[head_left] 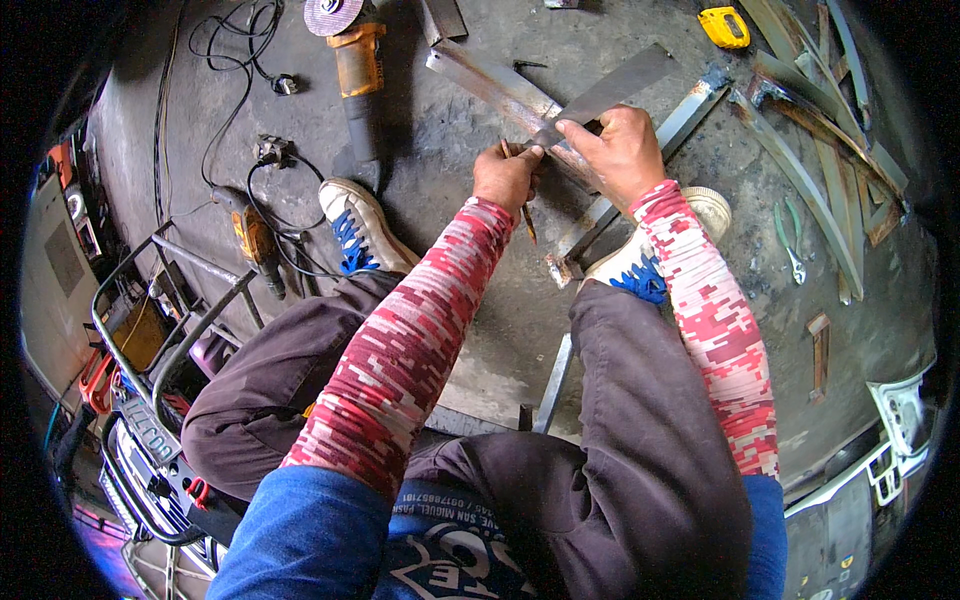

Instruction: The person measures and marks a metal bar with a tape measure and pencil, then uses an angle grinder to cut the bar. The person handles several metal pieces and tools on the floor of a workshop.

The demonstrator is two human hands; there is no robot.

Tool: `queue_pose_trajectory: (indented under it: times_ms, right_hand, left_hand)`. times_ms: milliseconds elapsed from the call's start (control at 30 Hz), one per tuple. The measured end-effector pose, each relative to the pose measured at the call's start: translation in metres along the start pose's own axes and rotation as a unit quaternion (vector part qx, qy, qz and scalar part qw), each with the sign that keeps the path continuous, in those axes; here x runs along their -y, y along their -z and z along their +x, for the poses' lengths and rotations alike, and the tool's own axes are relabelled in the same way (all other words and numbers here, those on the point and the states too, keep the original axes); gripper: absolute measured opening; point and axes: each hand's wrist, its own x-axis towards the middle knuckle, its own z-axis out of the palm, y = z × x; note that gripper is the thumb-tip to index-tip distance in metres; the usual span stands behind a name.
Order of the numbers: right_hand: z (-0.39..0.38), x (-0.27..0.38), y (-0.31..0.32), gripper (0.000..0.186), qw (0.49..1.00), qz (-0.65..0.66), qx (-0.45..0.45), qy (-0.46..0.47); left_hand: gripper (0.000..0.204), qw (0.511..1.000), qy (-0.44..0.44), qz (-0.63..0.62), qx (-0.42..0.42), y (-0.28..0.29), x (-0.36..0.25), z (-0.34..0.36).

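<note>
Metal plate (622, 88), flat and dark, crosses at a slant over a rust-stained bar (490, 88) near the concrete floor (430, 140), just ahead of our feet. We judge that we are lining the plate up on the bar, perhaps to mark it; the next move seems to call for a steady press on the plate while the near end is checked. Our right hand (625, 150) grasps the plate by its near end, thumb stretched leftward along the top, fingers bent beyond. Our left hand (505, 178) is curled around a thin brown stick (530, 218), which slants down below the fist; its fingertips come close to the plate's end, though we cannot tell whether they touch it. Both forearms rise from the lower edge and converge on the work, wrists low between our spread knees. A square tube (690, 112) passes beneath the right hand toward our right shoe (625, 262). Farther out sit an angle grinder (355, 75) to the left and green-handled pliers (788, 230) to the right, near metal offcuts (810, 195).
</note>
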Motion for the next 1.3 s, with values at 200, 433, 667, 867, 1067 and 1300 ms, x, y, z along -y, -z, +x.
queue_pose_trajectory:
  times_ms: [200,433,667,867,1067,1300]
  right_hand:
    - [0.003,-0.002,-0.004,0.048,0.999,0.044,-0.017,0.008]
    - [0.006,-0.007,-0.005,0.053,1.0,0.012,-0.011,0.003]
    - [0.007,-0.001,0.0,0.055,1.0,-0.013,-0.003,0.005]
    - [0.006,0.005,0.006,0.054,0.998,-0.054,0.018,-0.015]
    - [0.006,-0.001,0.001,0.053,0.999,-0.031,0.012,-0.015]
    - [0.007,-0.01,-0.006,0.053,0.999,-0.017,-0.022,0.031]
  left_hand:
    - [0.02,0.999,0.007,-0.021,0.026,0.003,0.0,0.004]
    - [0.019,1.0,-0.008,-0.018,0.015,0.003,-0.001,0.004]
    - [0.03,0.998,-0.02,0.038,-0.04,0.01,0.0,0.002]
    - [0.066,0.972,-0.171,0.11,-0.115,0.052,-0.01,-0.003]
    - [0.04,0.982,-0.148,-0.097,0.068,0.085,-0.034,-0.049]
    - [0.043,0.976,-0.155,0.005,0.156,0.098,-0.031,-0.065]
